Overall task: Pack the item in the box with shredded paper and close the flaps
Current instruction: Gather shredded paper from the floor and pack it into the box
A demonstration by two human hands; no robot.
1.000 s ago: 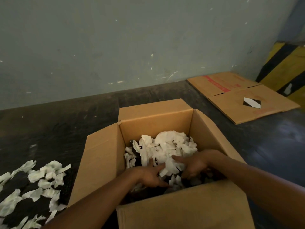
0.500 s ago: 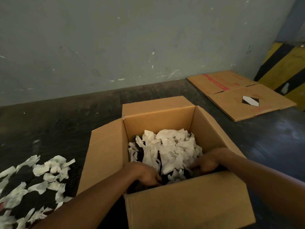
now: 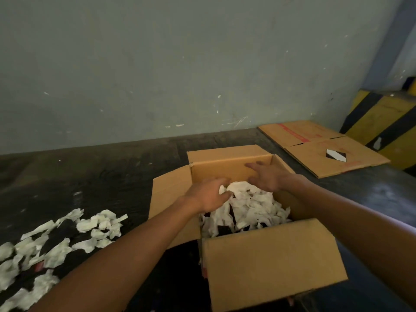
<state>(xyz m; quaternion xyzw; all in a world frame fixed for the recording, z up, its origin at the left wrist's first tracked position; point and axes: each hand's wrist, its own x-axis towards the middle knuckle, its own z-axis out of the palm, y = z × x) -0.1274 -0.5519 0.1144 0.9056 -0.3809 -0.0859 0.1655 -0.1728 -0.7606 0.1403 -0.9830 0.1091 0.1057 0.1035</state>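
Box (image 3: 270,262): on the dark floor, flaps up — shredded paper (image 3: 252,206) heaped inside (item buried).
Left hand (image 3: 208,195): fingers curled on the paper heap.
Right hand (image 3: 267,176): fingers spread, empty — over the paper by the far wall.

In box (image 3: 272,262): shredded paper (image 3: 252,206)
Left of box: loose scraps (image 3: 56,246)
Behind, right: flat cardboard (image 3: 319,152)
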